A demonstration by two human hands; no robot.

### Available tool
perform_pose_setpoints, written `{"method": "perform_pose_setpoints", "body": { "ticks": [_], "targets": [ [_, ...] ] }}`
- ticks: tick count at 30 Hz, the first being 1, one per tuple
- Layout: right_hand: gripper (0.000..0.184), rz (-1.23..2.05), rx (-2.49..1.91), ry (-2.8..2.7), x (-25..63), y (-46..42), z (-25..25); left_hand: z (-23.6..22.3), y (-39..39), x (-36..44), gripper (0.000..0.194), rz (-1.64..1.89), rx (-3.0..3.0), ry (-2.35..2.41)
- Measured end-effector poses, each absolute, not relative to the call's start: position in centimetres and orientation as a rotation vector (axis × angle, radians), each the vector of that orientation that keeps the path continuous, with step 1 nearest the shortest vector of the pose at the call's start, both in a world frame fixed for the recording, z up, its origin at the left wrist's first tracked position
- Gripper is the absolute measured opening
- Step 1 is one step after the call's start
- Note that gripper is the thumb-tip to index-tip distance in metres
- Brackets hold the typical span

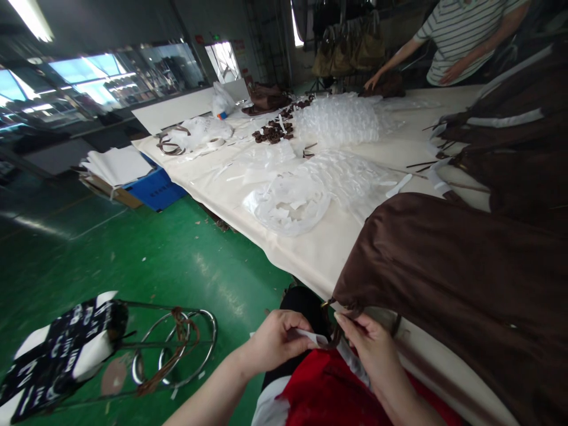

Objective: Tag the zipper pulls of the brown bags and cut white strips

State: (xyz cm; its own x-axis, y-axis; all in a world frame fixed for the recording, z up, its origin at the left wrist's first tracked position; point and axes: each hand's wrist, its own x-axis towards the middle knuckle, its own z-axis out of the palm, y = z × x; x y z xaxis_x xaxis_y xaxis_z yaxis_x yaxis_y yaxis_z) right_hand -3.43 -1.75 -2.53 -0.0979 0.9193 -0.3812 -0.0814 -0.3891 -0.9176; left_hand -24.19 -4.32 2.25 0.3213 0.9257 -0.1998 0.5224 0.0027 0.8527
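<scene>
While the left hand [280,338] pinches a white strip [316,338] by the brown strap [336,336], the right hand [371,342] pinches that strap beside the brown bag [437,266] on the bench [322,257]; I'd hold the strap steady and keep the strip smooth.

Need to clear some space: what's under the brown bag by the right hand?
The pale table shows along the edges of the bag, so it probably continues beneath. Anything else under the middle is covered and cannot be seen.
</scene>
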Motion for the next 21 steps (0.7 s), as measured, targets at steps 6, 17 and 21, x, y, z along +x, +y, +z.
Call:
{"method": "perform_pose_setpoints", "body": {
  "ticks": [6,17,21],
  "targets": [
    [0.047,1.586,-1.431,-0.854,-3.3,-1.8,-2.3,2.9,-4.7,-24.8,0.036,0.443,1.712,1.302],
    [0.047,1.485,-1.497,-0.92,-3.4,-2.1,-1.5,3.9,-5.3,-24.1,0.034,0.475,1.854,1.299],
    [0.046,1.455,-1.481,-0.952,-3.0,-2.0,-1.7,3.7,-5.4,-24.3,0.034,0.494,1.808,1.335]
  ]
}}
